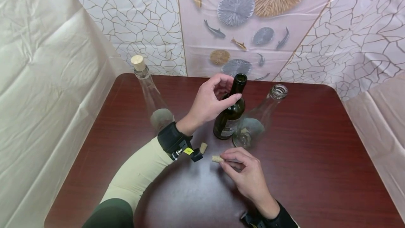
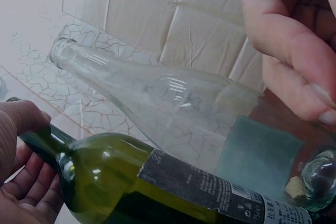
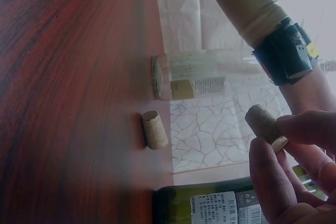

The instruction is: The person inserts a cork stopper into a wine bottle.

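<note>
My left hand [image 1: 207,103] is curled about the neck of a dark green wine bottle [image 1: 228,119], thumb on the near side. The bottle stands upright with its mouth uncorked; its printed label [image 2: 194,182] shows in the left wrist view. Between thumb and fingertips, my right hand [image 1: 250,177] pinches a small cork [image 3: 262,123], held above the table in front of the bottles. A second cork [image 1: 203,147] stands on the tabletop near the left wrist, also seen upright as a loose cork [image 3: 154,130] in the right wrist view.
Right beside the green bottle is an unstoppered clear glass bottle [image 1: 269,106]; a small tan piece [image 2: 295,188] shows through its base. Another clear bottle [image 1: 151,92], topped by a pale stopper [image 1: 137,62], stands at left. Patterned cloth [image 1: 152,20] hangs behind the reddish-brown table [image 1: 316,157].
</note>
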### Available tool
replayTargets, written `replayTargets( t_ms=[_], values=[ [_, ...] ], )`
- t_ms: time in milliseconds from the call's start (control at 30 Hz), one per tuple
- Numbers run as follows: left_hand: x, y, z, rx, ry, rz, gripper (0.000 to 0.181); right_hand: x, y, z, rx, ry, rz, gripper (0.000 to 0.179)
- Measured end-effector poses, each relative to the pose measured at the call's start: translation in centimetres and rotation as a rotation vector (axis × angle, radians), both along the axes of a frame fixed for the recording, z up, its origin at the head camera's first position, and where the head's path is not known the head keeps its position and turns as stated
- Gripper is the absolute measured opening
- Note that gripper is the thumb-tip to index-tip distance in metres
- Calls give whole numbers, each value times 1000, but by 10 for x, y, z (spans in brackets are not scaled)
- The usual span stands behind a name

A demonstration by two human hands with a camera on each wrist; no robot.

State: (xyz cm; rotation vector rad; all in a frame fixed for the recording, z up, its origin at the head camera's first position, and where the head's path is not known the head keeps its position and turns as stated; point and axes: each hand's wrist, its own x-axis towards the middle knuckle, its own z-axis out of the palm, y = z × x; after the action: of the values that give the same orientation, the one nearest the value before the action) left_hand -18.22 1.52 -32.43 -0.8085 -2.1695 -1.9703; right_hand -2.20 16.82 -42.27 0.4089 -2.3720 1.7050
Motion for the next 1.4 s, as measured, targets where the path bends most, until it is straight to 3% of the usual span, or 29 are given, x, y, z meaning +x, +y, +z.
replayTargets(
  t_ms=[300,567,733,1000,1400],
  values=[
    [1,0,-2,-21,60,10,30,0,2,3,23,-11,-10,19],
    [8,-3,-4,-7,64,49,30,2,4,6,4,5,-23,22],
    [16,-8,-2,-25,59,52,31,5,5,6,-21,15,-29,22],
    [33,-18,-3,24,42,-12,29,13,10,3,-38,9,-48,23],
    [56,-30,-4,7,92,-44,30,18,15,-7,-73,16,-42,22]
  ],
)
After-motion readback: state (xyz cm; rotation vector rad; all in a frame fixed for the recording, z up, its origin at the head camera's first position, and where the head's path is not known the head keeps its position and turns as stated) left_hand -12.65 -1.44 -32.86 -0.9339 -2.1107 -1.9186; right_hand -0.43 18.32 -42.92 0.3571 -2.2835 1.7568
